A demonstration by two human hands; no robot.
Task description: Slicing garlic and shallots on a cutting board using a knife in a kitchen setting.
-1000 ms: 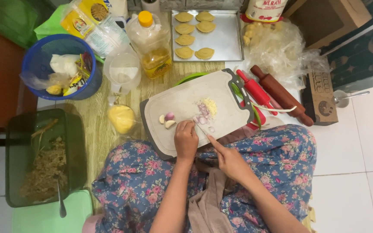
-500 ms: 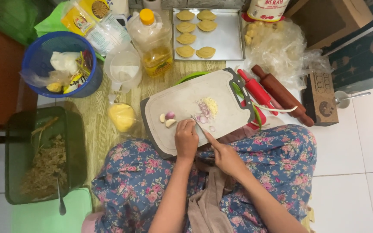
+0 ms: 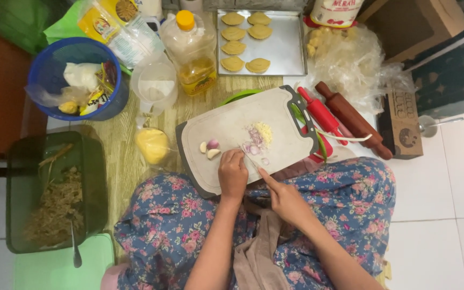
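Note:
A grey cutting board (image 3: pixel 226 126) rests on my lap and the floor mat. On it lie sliced shallot pieces (image 3: pixel 254 140), a small heap of minced garlic (image 3: pixel 264 131) and whole garlic and shallot cloves (image 3: pixel 209 147). My left hand (image 3: pixel 232 174) presses something small down at the board's near edge; what it pins is hidden under the fingers. My right hand (image 3: pixel 283 197) grips a knife (image 3: pixel 251 157), its blade angled up to the left beside my left fingers, next to the sliced shallot.
A metal tray (image 3: pixel 288 48) with several folded pastries lies at the back. An oil bottle (image 3: pixel 193 51), plastic jug (image 3: pixel 154 85), blue bowl (image 3: pixel 44 75), green bin (image 3: pixel 17 177) of scraps, yellow dough bag (image 3: pixel 152 145) and rolling pins (image 3: pixel 350 117) surround the board.
My right hand has shifted the knife slightly along the shallot between cuts. My left hand stays at the board's near edge. The pile of slices has barely changed.

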